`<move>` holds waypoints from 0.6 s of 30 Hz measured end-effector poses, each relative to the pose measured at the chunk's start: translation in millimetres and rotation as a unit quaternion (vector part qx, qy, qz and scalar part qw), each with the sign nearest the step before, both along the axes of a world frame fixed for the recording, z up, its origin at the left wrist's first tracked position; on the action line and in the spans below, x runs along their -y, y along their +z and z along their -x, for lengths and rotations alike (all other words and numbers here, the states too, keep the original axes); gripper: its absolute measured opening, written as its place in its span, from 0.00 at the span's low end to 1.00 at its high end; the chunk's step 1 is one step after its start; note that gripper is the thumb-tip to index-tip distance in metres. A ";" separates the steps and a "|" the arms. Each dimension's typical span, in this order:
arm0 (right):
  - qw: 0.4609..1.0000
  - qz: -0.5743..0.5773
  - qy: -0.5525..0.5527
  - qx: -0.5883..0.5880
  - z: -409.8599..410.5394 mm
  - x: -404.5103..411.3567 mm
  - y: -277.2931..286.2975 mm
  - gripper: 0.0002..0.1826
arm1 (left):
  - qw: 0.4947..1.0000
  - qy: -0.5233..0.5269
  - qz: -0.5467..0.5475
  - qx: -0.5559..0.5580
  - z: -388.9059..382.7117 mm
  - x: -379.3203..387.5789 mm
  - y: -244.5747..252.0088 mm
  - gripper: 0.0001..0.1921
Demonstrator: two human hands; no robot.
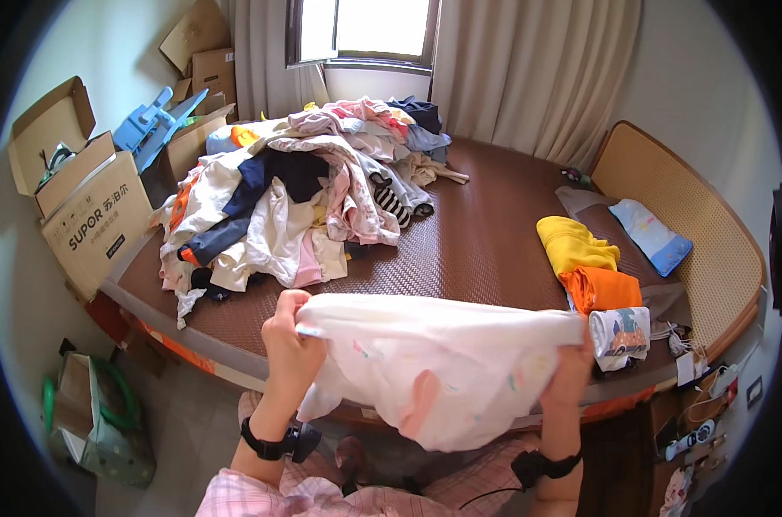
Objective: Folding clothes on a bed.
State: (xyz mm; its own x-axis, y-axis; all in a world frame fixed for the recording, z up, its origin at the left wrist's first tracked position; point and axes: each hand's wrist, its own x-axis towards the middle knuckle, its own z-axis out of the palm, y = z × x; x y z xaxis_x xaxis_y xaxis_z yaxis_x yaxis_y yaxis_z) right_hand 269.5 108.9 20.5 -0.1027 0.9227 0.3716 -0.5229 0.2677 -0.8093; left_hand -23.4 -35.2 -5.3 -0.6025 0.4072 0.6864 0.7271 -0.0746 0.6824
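Note:
A white garment with small pastel prints point(455, 368) hangs stretched between my two hands, above the bed's near edge. My left hand point(294, 346) grips its upper left corner, and my right hand point(568, 368) has hold of the upper right end. Its exact kind is hard to tell. Close to my right hand lie folded clothes: a white one with a car print point(619, 338), an orange one point(601, 289) and a yellow one point(575, 245). Farther off on the left side of the bed rises a large heap of loose clothes point(300, 187).
A brown woven mat point(488, 220) covers the bed, whose rattan headboard point(681, 226) stands at right. On the left are a cardboard box point(100, 220), a blue plastic item point(155, 129) and a bag with green handles point(110, 446). A bedside shelf with cables point(701, 413) sits at lower right.

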 end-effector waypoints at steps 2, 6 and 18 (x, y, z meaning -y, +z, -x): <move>0.922 -0.124 -0.069 0.360 -1.7 -29.3 -25.5 0.11 | 0.989 -0.090 0.049 0.108 -6.3 -4.0 9.6 0.10; 0.862 -0.291 0.011 0.415 50.5 5.0 -29.8 0.40 | 0.802 -0.426 0.055 0.416 -31.5 -24.1 -5.2 0.11; 0.932 0.090 0.325 0.136 58.1 13.9 11.8 0.08 | 0.968 -0.225 0.113 0.018 -21.1 -22.0 8.1 0.07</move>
State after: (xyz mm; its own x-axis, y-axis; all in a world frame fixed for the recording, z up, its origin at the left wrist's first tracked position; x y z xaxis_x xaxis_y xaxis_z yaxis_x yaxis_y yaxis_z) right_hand 211.4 95.0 32.3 -0.7290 0.6777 0.0962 -0.2971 -0.1867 -0.9364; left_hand -2.3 -13.2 2.9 -0.3516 0.7705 0.5317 0.6310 -0.2244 0.7426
